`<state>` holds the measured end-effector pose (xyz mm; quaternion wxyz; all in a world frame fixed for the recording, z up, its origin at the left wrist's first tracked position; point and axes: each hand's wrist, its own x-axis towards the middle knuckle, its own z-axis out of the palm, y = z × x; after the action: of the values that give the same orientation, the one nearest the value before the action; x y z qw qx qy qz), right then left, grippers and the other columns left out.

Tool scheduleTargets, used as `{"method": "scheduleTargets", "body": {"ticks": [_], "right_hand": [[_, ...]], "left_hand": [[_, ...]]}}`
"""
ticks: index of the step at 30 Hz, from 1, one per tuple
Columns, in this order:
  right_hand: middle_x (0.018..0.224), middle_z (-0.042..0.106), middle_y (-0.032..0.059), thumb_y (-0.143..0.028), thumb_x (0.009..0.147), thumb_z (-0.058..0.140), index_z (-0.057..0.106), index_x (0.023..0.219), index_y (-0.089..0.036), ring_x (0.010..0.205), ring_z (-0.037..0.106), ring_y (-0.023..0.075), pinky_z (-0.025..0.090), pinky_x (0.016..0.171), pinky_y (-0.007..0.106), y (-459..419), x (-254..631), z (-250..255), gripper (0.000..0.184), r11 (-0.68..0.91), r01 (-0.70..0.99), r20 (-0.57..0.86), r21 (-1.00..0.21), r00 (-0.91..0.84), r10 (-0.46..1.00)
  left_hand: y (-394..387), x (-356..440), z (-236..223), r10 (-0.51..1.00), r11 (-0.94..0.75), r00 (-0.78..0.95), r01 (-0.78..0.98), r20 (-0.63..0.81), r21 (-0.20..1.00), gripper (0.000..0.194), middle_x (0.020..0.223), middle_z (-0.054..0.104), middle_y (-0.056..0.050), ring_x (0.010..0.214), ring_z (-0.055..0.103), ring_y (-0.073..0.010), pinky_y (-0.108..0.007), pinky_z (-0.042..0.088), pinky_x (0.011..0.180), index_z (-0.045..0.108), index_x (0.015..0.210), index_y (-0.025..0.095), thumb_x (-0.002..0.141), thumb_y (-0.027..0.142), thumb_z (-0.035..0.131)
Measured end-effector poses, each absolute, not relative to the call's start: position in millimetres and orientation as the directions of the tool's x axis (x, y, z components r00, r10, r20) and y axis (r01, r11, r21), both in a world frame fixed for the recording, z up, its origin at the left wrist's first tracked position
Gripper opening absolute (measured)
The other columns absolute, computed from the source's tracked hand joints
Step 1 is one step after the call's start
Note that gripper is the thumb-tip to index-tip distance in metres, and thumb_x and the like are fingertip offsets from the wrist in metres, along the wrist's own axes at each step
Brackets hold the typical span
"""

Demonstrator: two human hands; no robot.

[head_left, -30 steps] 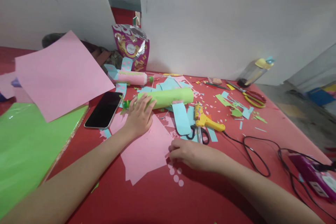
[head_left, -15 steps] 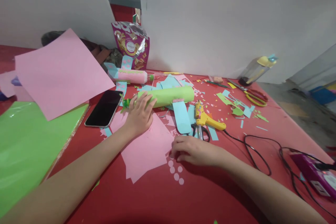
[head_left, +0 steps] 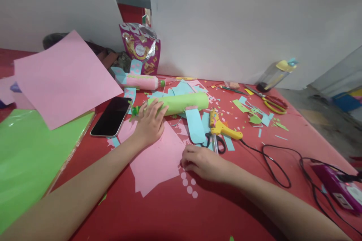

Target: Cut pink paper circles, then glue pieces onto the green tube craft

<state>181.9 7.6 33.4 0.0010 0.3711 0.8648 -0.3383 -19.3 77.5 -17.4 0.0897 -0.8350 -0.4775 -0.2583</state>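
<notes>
A bottle (head_left: pixel 183 103) wrapped in light green paper lies on its side, its green cap to the left. Across its capped end rests my left hand (head_left: pixel 149 122), fingers stretched out and slightly apart, touching it without gripping. A blue paper strip (head_left: pixel 195 126) with a rounded end sticks out from the bottle. Beneath my left wrist lies pink paper (head_left: pixel 155 165) with a notched lower edge. My right hand (head_left: pixel 200 160) is curled at this paper's right edge, fingertips bent inward; whatever they pinch is hidden. Small pink paper circles (head_left: pixel 190 189) lie just below it.
A yellow glue gun (head_left: pixel 226 130) lies over black-handled scissors (head_left: pixel 221 145), its cord running right to a purple power strip (head_left: pixel 336 186). Left are a phone (head_left: pixel 111 116) and pink sheets (head_left: pixel 68 79). Behind are a pink-wrapped bottle (head_left: pixel 141 82), a snack bag (head_left: pixel 141 49) and paper scraps.
My right hand shifted slightly right, then back left beside the pink paper. My left hand stays on the green bottle. The view moved a little.
</notes>
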Motion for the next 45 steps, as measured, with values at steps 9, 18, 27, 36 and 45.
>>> {"method": "scheduleTargets", "body": {"ticks": [9, 18, 27, 36, 45], "right_hand": [[0.084, 0.057, 0.006, -0.009, 0.08, 0.049, 0.059, 0.081, -0.013, 0.074, 0.053, 0.0138, 0.042, 0.068, 0.025, 4, 181, 28, 0.011, 0.526, 0.66, -0.23, -0.536, -0.714, 0.661], [0.078, 0.061, 0.006, -0.007, 0.083, 0.045, 0.059, 0.077, -0.013, 0.069, 0.053, 0.0128, 0.041, 0.065, 0.023, 0, 182, 31, 0.016, 0.575, 0.637, -0.236, -0.514, -0.749, 0.619], [0.072, 0.064, 0.0065, -0.008, 0.083, 0.046, 0.063, 0.078, -0.013, 0.069, 0.055, 0.0152, 0.04, 0.063, 0.024, 35, 194, 33, 0.019, 0.756, 0.603, 0.166, -0.253, -0.743, 0.648], [0.067, 0.064, 0.0062, -0.015, 0.086, 0.044, 0.062, 0.069, -0.015, 0.065, 0.053, 0.0165, 0.03, 0.058, 0.027, 98, 193, 31, 0.025, 0.63, 0.764, 0.401, 0.14, -0.625, 0.669], [0.065, 0.065, 0.0035, -0.012, 0.085, 0.046, 0.062, 0.067, -0.015, 0.064, 0.053, 0.0151, 0.027, 0.061, 0.028, 102, 189, 22, 0.024, 0.647, 0.722, 0.396, 0.244, -0.684, 0.613]], "left_hand": [[78, -19, -18, 0.749, -0.525, 0.412, 0.847, 0.519, 0.086, 0.049, 0.127, 0.044, -0.015, 0.128, 0.031, -0.0289, -0.048, 0.019, 0.103, 0.038, 0.126, 0.018, 0.078, 0.013, 0.043], [79, -20, -18, 0.757, -0.522, 0.409, 0.848, 0.51, 0.096, 0.046, 0.128, 0.043, -0.015, 0.128, 0.03, -0.0285, -0.048, 0.018, 0.103, 0.04, 0.124, 0.017, 0.078, 0.014, 0.042], [78, -19, -19, 0.746, -0.509, 0.412, 0.859, 0.524, 0.05, 0.041, 0.125, 0.046, -0.017, 0.127, 0.033, -0.0286, -0.047, 0.021, 0.103, 0.045, 0.119, 0.012, 0.078, 0.014, 0.043], [79, -19, -18, 0.742, -0.514, 0.42, 0.857, 0.523, 0.041, 0.042, 0.125, 0.047, -0.016, 0.127, 0.032, -0.0285, -0.047, 0.021, 0.103, 0.046, 0.118, 0.012, 0.077, 0.014, 0.044], [80, -19, -19, 0.736, -0.525, 0.424, 0.85, 0.527, 0.049, 0.042, 0.125, 0.047, -0.017, 0.127, 0.032, -0.0289, -0.047, 0.021, 0.103, 0.045, 0.119, 0.012, 0.077, 0.014, 0.044]]}}
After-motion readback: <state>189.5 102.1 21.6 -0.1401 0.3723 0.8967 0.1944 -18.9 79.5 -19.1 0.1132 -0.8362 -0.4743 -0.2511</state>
